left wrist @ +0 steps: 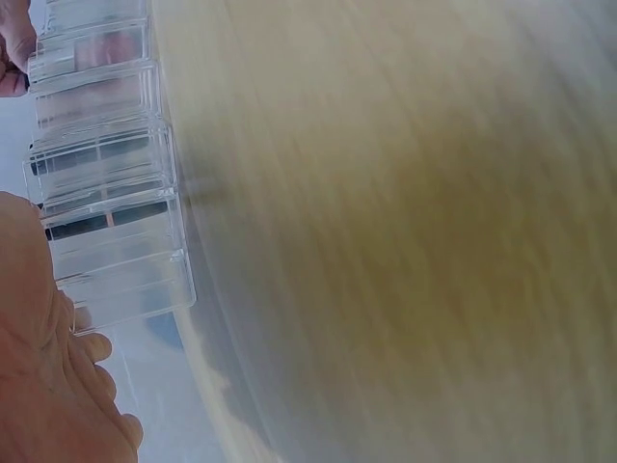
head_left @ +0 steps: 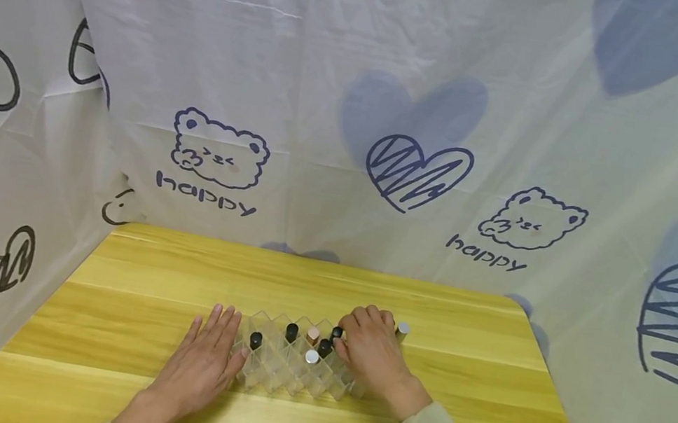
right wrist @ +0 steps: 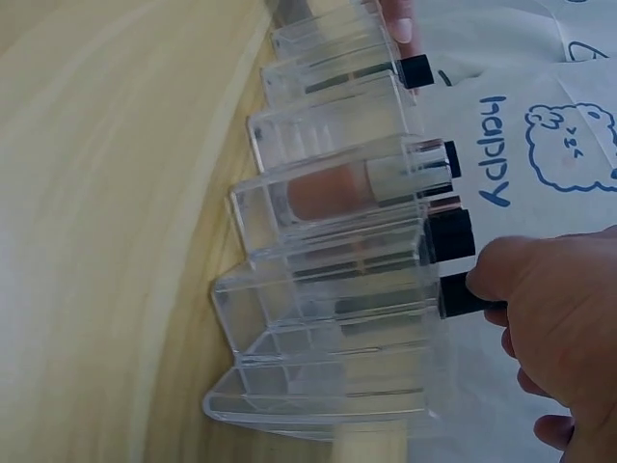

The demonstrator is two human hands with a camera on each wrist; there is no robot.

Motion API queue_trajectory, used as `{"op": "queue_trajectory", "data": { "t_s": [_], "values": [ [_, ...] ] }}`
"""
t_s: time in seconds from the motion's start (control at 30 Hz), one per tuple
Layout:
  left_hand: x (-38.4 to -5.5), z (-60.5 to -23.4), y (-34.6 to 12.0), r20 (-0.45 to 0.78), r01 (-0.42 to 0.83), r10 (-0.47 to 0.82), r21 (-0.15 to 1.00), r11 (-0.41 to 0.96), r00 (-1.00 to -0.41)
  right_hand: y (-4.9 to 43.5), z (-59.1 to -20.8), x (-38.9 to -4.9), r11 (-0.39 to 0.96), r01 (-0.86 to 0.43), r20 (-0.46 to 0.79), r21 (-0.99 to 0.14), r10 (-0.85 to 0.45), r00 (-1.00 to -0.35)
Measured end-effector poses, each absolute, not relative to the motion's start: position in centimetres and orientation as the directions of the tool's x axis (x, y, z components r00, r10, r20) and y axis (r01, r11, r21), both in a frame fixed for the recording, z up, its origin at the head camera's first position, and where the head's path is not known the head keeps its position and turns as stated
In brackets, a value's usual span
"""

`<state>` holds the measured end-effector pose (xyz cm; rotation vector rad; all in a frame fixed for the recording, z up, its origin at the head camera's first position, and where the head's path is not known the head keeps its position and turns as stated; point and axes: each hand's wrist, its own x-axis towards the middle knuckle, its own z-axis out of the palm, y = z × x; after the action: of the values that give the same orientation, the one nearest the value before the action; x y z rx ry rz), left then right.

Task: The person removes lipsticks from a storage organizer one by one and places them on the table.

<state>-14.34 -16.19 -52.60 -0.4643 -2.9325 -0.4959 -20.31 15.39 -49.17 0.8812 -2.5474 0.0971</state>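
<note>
A clear, zigzag-edged lipstick organizer (head_left: 274,380) stands on the table with several cosmetic tubes upright in its compartments. My left hand (head_left: 203,357) lies along its left end, fingers straight, thumb at the near corner. At the right part, my right hand (head_left: 374,353) pinches the black cap of a lipstick tube (right wrist: 461,295) standing in a compartment; its far fingers are partly hidden. Beside that cap is another black-capped tube (right wrist: 449,235). A tube with salmon-coloured contents (right wrist: 328,191) sits farther along the row. Toward the left end stands a black-capped tube (head_left: 256,340).
A silver-topped tube (head_left: 402,331) stands just beyond my right hand, at the organizer's right end. The yellow wood-grain table (head_left: 472,369) runs back to a printed white curtain (head_left: 316,187), which also hangs at both sides.
</note>
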Motion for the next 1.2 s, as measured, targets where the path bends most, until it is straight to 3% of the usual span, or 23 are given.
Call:
{"op": "queue_trajectory", "data": {
  "t_s": [0.97,1.2],
  "values": [
    [-14.4,-52.8,-16.2,0.198,0.343,0.296,0.277,0.898,-0.935,15.9,-46.2,-20.4,0.755,-0.648,0.459,0.103,-0.614,-0.642],
    [-14.5,-52.8,-16.2,0.181,0.340,0.297,0.288,0.896,-0.937,16.6,-44.6,-20.1,0.791,-0.607,0.456,0.071,-0.567,-0.686]
  ]
}}
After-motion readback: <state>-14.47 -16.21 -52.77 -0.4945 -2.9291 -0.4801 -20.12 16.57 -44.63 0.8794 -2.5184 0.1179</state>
